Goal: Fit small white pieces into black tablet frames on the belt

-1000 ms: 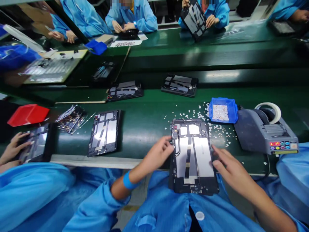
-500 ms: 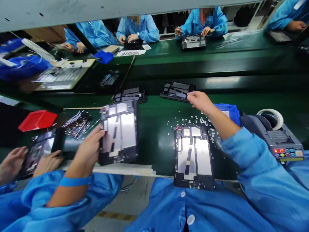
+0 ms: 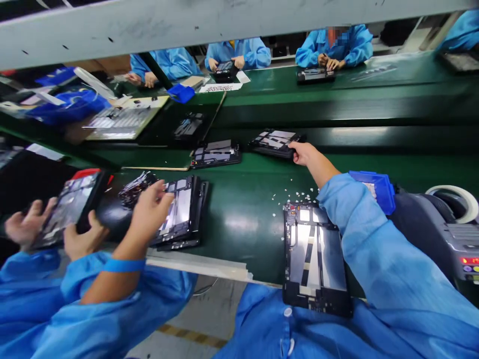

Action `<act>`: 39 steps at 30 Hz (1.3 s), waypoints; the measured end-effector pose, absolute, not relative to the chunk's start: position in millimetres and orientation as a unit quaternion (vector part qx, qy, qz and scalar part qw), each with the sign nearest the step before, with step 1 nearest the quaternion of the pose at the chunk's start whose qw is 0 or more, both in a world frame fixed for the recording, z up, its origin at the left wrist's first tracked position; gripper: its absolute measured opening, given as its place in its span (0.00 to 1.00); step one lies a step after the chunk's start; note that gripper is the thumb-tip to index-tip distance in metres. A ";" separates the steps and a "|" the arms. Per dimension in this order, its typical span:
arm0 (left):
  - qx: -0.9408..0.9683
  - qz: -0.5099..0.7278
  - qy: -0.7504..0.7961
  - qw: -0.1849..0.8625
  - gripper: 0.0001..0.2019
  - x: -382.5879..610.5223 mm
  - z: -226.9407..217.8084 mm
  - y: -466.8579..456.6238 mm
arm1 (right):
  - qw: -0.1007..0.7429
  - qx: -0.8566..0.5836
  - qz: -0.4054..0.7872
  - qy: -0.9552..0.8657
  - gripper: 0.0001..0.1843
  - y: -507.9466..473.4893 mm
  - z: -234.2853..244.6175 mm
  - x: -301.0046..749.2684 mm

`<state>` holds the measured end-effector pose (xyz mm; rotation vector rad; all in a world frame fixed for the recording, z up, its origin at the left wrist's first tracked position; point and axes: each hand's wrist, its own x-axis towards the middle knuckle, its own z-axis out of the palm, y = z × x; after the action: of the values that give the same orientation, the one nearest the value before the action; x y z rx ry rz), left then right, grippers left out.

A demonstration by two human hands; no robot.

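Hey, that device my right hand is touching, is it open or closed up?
Open: the device has no cover over its upper side, so pale inner panels show beside the right hand.

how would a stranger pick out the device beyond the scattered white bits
Start at the green bench, then look past the scattered white bits. The flat device there, unlike the similar device to its left, has the right hand touching its right edge.

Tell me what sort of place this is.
Probably an electronics assembly or repair workshop: people in blue smocks along green workbenches, tablet-like devices with their insides exposed, and a tape dispenser.
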<state>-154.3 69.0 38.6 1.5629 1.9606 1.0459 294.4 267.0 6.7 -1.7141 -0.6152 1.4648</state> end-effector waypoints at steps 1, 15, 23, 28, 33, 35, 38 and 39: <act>0.521 0.417 0.692 0.275 0.18 -125.0 41.3 64.0 | 0.413 -0.657 0.582 -0.241 0.11 262.8 16.2 290.3; 0.455 0.355 0.413 0.704 0.13 115.1 28.3 -17.7 | 0.370 -0.457 0.704 -0.398 0.27 -163.3 11.3 373.9; 0.725 0.186 0.465 0.473 0.20 100.4 5.3 -33.1 | 0.209 -0.604 0.569 -0.518 0.19 -202.0 -9.4 406.2; 0.789 0.129 0.511 0.317 0.26 90.1 2.9 -25.2 | 0.181 -0.631 0.474 -0.587 0.16 -173.1 8.5 415.1; 0.838 0.213 0.482 0.144 0.18 107.7 4.6 16.7 | 0.263 -0.627 0.384 -0.624 0.14 -126.8 25.2 411.1; 0.863 0.202 0.446 0.122 0.17 117.1 1.7 31.8 | 0.274 -0.599 0.376 -0.651 0.12 -105.7 32.4 401.1; 0.870 0.209 0.430 0.118 0.14 121.2 -5.2 41.1 | 0.288 -0.581 0.351 -0.676 0.12 -72.6 39.2 383.8; 0.867 0.226 0.427 0.122 0.13 119.7 -7.6 41.3 | 0.292 -0.581 0.341 -0.679 0.12 -60.4 39.8 378.1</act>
<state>119.7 41.3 -7.6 2.5304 1.2446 0.6594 378.1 -60.4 39.8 -1.5479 -1.8096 0.9080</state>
